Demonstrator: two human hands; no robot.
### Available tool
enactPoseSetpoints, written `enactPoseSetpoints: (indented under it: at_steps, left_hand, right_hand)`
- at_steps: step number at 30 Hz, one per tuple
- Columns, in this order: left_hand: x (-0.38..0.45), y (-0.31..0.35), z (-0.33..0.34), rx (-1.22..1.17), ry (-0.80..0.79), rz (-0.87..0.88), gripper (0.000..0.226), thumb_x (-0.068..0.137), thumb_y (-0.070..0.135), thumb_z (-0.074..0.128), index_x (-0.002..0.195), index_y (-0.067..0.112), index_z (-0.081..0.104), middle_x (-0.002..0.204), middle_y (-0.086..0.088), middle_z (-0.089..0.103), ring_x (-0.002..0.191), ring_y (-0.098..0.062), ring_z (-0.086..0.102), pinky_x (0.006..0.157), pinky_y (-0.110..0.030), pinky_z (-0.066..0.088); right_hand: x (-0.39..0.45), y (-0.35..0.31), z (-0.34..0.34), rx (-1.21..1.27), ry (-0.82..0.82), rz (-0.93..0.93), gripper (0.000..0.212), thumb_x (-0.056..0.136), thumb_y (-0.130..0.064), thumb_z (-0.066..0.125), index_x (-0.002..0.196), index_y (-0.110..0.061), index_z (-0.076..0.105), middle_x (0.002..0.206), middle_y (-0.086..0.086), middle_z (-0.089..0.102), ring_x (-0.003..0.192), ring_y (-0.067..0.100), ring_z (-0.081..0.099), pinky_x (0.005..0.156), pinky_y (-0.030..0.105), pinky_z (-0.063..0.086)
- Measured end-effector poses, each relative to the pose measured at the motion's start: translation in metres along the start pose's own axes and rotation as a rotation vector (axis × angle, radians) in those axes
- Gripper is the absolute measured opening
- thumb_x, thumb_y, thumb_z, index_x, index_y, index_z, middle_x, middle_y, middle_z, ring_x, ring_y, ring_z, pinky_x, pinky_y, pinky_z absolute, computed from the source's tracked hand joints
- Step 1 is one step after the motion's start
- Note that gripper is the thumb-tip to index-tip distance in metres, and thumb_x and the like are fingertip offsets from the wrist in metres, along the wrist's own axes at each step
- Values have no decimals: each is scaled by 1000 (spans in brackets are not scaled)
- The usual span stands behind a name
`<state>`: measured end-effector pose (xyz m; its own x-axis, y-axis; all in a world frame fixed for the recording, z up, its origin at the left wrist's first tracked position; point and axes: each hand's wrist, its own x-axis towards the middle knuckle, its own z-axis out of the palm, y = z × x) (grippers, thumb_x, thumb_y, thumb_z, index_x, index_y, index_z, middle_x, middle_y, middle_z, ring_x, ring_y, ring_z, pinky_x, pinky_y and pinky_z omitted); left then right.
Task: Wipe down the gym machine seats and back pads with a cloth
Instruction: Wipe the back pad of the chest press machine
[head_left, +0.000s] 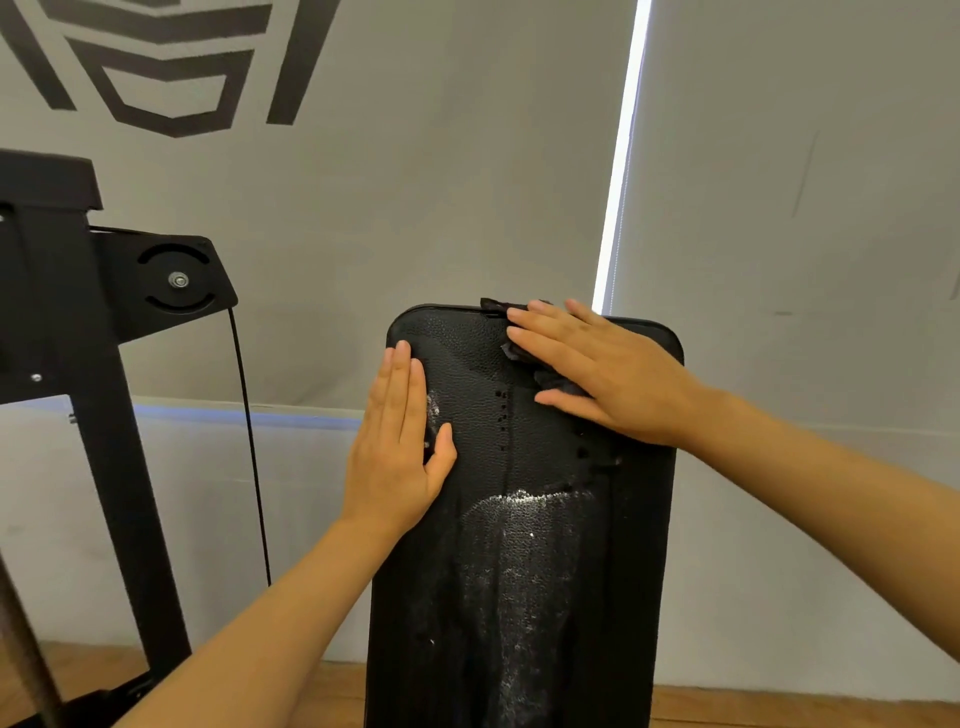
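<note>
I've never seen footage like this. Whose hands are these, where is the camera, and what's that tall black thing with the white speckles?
The camera sits on a person's head, looking forward and down, so you see their own arms. The tall black thing is a gym machine's back pad. The right hand lies flat with straight fingers, pressing a dark cloth against the pad near its top. The left hand rests flat on the pad's left edge. The white speckles look like spray or residue, not yet wiped. At left stands the machine's black frame.
</note>
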<state>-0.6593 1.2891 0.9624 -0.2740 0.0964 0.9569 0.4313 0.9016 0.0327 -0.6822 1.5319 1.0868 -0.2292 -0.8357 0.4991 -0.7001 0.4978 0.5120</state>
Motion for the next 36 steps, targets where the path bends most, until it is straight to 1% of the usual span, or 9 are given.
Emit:
enactPoseSetpoints:
  at_steps: [6, 12, 17, 20, 22, 24, 28, 32, 36]
  left_hand:
    - [-1, 2, 2, -20, 15, -29, 61, 98, 22, 44, 146, -11, 27, 156, -28, 22, 148, -37, 18, 120, -46, 21]
    - [-3, 5, 0, 14, -7, -95, 65, 99, 27, 43, 147, -11, 24, 157, -27, 17, 149, -36, 16, 122, -40, 17]
    - [-4, 0, -9, 1, -96, -76, 68, 104, 39, 32, 151, -7, 15, 161, -23, 9, 151, -32, 9, 123, -34, 11]
    - [-4, -8, -18, -9, -150, -20, 69, 105, 41, 31, 152, -5, 12, 162, -20, 7, 151, -28, 7, 123, -33, 11]
    - [-4, -13, -23, -16, -180, -17, 71, 104, 45, 31, 153, -2, 10, 163, -16, 4, 152, -24, 5, 123, -30, 11]
    - [-6, -14, -23, -8, -194, -38, 73, 103, 48, 31, 154, 1, 7, 163, -13, 1, 152, -21, 5, 122, -27, 9]
    - [-13, -7, -16, 7, -163, -119, 74, 103, 51, 28, 154, 2, 6, 163, -14, 0, 152, -23, 7, 122, -26, 10]
    - [-18, -4, -13, 23, -152, -153, 74, 103, 50, 29, 153, -1, 10, 163, -16, 1, 151, -24, 8, 122, -24, 9]
    - [-17, -8, -17, 32, -171, -129, 74, 103, 51, 29, 153, 0, 8, 163, -16, 2, 151, -23, 8, 121, -25, 13]
  right_hand:
    - [36, -25, 18, 11, 138, 1, 54, 100, -30, 39, 144, 1, 40, 149, 17, 41, 142, 28, 29, 121, 33, 12]
    - [71, -48, 27, -32, 109, -59, 50, 99, -26, 38, 139, 2, 47, 145, 17, 46, 140, 33, 35, 118, 40, 22]
    - [31, -30, 10, -12, 70, -88, 49, 101, -27, 37, 143, -4, 44, 150, 11, 41, 143, 25, 30, 120, 29, 17]
    - [13, -26, 8, -25, 90, -74, 47, 100, -24, 40, 142, -4, 45, 150, 11, 42, 143, 25, 32, 118, 34, 26]
    - [20, -31, 14, -21, 110, -53, 47, 100, -23, 40, 142, -2, 45, 150, 12, 42, 142, 27, 33, 118, 35, 25]
    - [37, -39, 22, -13, 142, -36, 47, 99, -20, 41, 141, 0, 45, 149, 14, 43, 141, 28, 34, 120, 35, 21]
    - [68, -52, 32, -12, 194, -31, 44, 96, -16, 43, 135, 3, 51, 143, 17, 50, 137, 31, 41, 117, 38, 26]
    - [84, -57, 31, 2, 173, -67, 42, 96, -17, 43, 131, 2, 56, 139, 16, 54, 134, 32, 44, 115, 39, 30]
    - [77, -52, 22, 30, 138, -76, 43, 100, -29, 43, 132, -4, 58, 142, 11, 52, 138, 28, 40, 115, 38, 32]
